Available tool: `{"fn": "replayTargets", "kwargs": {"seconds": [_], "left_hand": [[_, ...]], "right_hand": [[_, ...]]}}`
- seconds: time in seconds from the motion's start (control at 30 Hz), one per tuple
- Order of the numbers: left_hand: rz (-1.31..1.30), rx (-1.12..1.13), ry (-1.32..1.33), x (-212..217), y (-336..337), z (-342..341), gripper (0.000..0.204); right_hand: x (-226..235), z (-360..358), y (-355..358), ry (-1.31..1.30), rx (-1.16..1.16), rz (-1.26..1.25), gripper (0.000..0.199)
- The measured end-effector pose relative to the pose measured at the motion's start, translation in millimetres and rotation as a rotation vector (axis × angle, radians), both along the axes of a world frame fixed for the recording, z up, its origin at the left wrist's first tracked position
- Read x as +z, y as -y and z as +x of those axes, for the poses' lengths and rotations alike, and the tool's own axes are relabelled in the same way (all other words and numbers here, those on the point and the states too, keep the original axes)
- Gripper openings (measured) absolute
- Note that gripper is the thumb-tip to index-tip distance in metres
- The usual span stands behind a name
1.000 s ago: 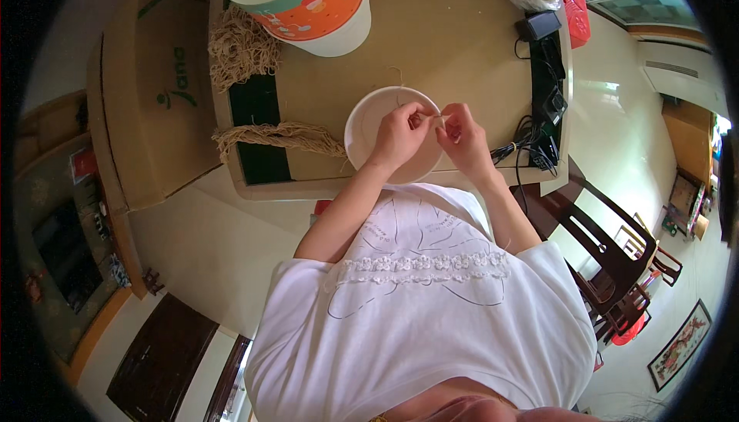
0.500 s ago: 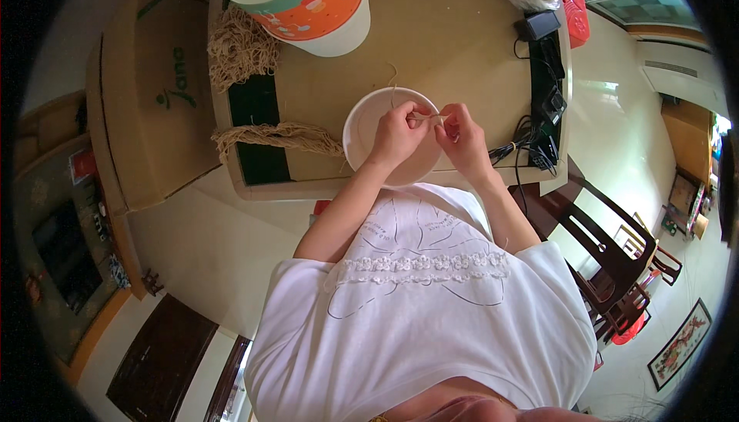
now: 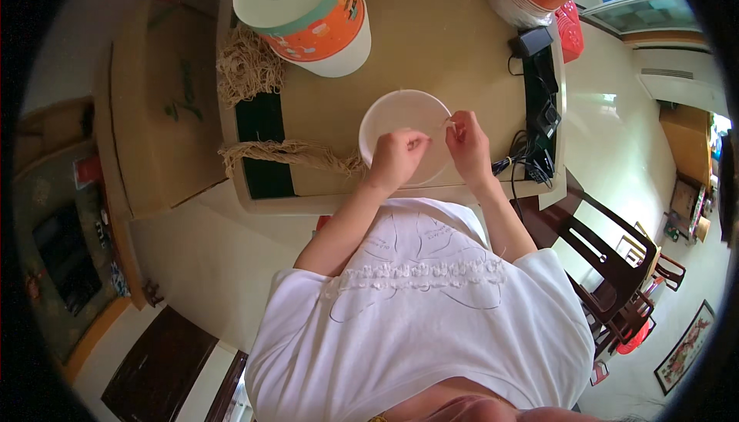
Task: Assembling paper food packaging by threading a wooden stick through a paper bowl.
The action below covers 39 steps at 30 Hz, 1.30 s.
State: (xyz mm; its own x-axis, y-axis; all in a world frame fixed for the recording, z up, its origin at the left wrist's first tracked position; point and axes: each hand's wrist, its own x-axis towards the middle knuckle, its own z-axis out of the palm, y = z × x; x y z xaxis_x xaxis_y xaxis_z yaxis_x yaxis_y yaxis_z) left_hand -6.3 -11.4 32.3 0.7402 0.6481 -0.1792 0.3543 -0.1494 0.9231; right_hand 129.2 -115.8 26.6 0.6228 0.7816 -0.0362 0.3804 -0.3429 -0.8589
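Pinching at the fingertips, the right hand (image 3: 468,143) is holding a thin, pale strand (image 3: 449,123) near three o'clock on the white bowl (image 3: 375,114). The left hand (image 3: 396,162) is curling over the bowl toward six o'clock, thumb and finger drawn together; whether anything is sitting between them, I cannot tell. Twisted twine (image 3: 300,154) is lying at nine o'clock, its end just beside the bowl; a loose twine heap (image 3: 250,64) is resting at ten. Fingertip strand work is seemingly occupying this step; the next move is probably calling for a light, steady pinch.
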Motion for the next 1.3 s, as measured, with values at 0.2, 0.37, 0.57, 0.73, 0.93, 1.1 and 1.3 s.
{"fn": "replayTargets", "kwargs": {"seconds": [0.2,0.37,0.57,0.73,0.93,1.1,1.3], "left_hand": [[0.060,0.073,-0.018,5.7,1.2,9.0,0.017],[0.254,0.036,-0.010,-12.0,-2.4,26.8,0.018],[0.079,0.053,-0.066,-19.7,0.2,48.4,0.013],[0.028,0.127,0.001,-25.5,1.0,41.2,0.011],[0.100,0.216,0.087,-32.1,5.7,31.1,0.010],[0.035,0.182,0.057,-32.9,10.7,33.0,0.009],[0.051,0.188,0.052,-32.2,8.2,38.5,0.009]], "right_hand": [[-1.7,15.6,0.9,0.003,-0.036,0.017,0.021],[-4.7,8.6,3.3,0.013,0.000,0.008,0.022],[-7.6,1.8,3.5,0.005,0.012,-0.012,0.018],[-0.2,-4.4,-0.8,-0.035,0.009,0.018,0.017],[-1.9,-2.3,1.6,0.002,0.016,-0.051,0.019],[-4.8,-6.9,1.3,0.013,0.015,0.002,0.019],[-5.7,-5.8,2.8,0.018,0.044,-0.020,0.017]]}}
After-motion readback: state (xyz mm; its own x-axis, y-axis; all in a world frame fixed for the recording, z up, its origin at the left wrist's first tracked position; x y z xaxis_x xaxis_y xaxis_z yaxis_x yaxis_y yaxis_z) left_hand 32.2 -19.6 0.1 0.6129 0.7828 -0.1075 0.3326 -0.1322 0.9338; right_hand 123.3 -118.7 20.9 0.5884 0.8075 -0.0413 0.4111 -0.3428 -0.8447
